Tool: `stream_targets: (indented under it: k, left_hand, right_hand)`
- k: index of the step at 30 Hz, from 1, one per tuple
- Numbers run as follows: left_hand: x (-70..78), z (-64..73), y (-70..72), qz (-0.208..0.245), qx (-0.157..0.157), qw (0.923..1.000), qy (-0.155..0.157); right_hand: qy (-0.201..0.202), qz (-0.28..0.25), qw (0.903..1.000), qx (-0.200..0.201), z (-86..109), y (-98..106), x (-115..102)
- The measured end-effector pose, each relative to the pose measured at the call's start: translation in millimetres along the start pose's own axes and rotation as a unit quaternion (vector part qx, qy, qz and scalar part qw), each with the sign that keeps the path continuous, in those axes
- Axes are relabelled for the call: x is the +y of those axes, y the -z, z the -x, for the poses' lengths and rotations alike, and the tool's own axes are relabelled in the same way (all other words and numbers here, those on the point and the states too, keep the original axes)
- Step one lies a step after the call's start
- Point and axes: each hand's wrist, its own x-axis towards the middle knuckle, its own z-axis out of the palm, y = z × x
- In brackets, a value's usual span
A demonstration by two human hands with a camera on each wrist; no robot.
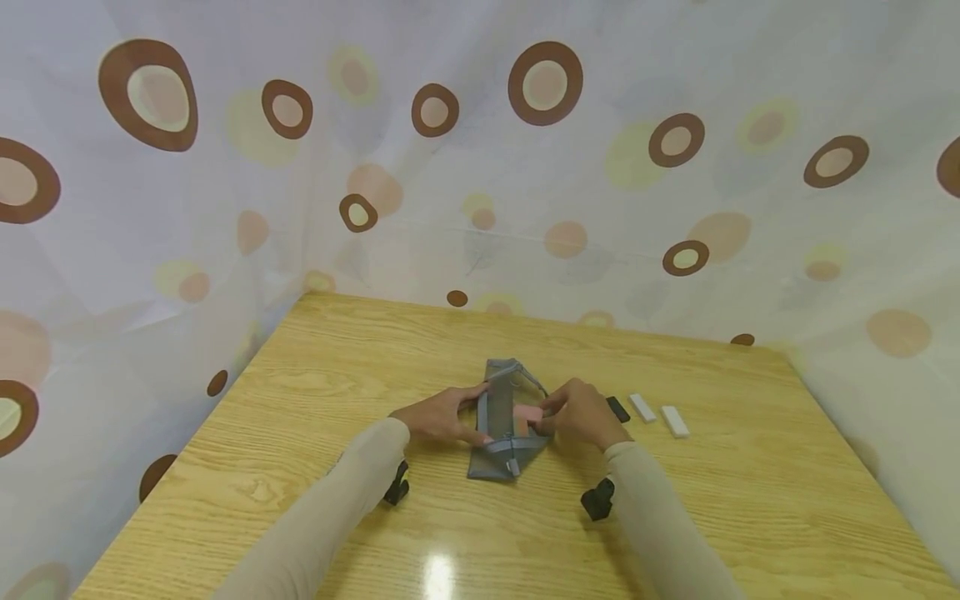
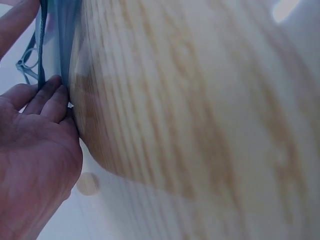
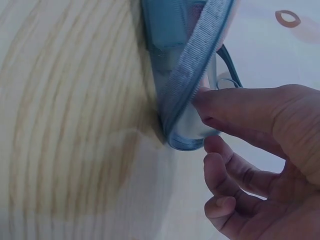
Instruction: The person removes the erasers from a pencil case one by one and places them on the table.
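Observation:
A grey mesh zipper pouch (image 1: 495,408) lies on the table with its mouth spread. My left hand (image 1: 442,414) grips its left side, thumb near the front and fingers toward the back; in the left wrist view the fingers (image 2: 47,100) bend against the cloth. At the pouch's right edge, my right hand (image 1: 585,414) reaches its thumb and forefinger inside, pinching the end of a pink block (image 1: 527,412). Beside that block shows an orange-brown piece (image 1: 521,427) within the pouch. The right wrist view has the thumb behind the zipper band (image 3: 195,60), the other fingers curled outside.
Right of my right hand lie a black block (image 1: 618,408) and two white blocks, one nearer (image 1: 642,407) and one farther right (image 1: 674,421). A curtain with brown rings (image 1: 545,83) hangs behind the wooden table (image 1: 360,350).

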Motion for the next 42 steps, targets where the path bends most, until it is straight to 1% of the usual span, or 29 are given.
stream_targets:
  k: [2,7,10,15,20,27,33,38,42]
  left_hand:
    - [1.1,0.7,0.0,0.001,-0.001,1.0,-0.002]
    - [2.6,1.7,0.1,0.002,-0.004,1.0,-0.004]
    - [2.9,2.0,0.2,0.0,-0.004,1.0,-0.003]
    - [2.5,1.6,1.0,-0.002,-0.006,1.0,-0.001]
    - [0.7,0.9,1.6,0.008,-0.007,0.9999,0.001]
    - [1.6,1.5,2.5,0.008,-0.009,0.9999,-0.003]
    - [0.8,1.5,1.6,-0.001,-0.009,1.0,0.001]
    - [0.9,1.3,0.5,0.009,-0.009,0.9999,-0.002]
    - [2.1,1.0,0.4,0.018,-0.012,0.9998,-0.002]
  right_hand:
    - [-0.002,0.008,1.0,0.0,1.1,4.3,1.2]
    - [0.006,0.006,0.9999,0.009,7.4,17.6,4.5]
    - [0.008,0.008,0.9997,0.02,13.6,27.5,5.2]
    - [0.004,0.01,0.9996,0.027,24.3,46.3,10.8]
    - [0.004,0.004,0.9993,0.037,35.3,65.1,25.2]
    - [-0.022,0.004,0.9986,0.049,54.2,83.3,51.0]
    - [-0.05,0.005,0.997,0.059,68.8,89.6,70.1]
    - [-0.064,0.01,0.9956,0.068,78.3,89.7,82.4]
    - [-0.07,0.012,0.9953,0.066,83.7,88.5,89.1]
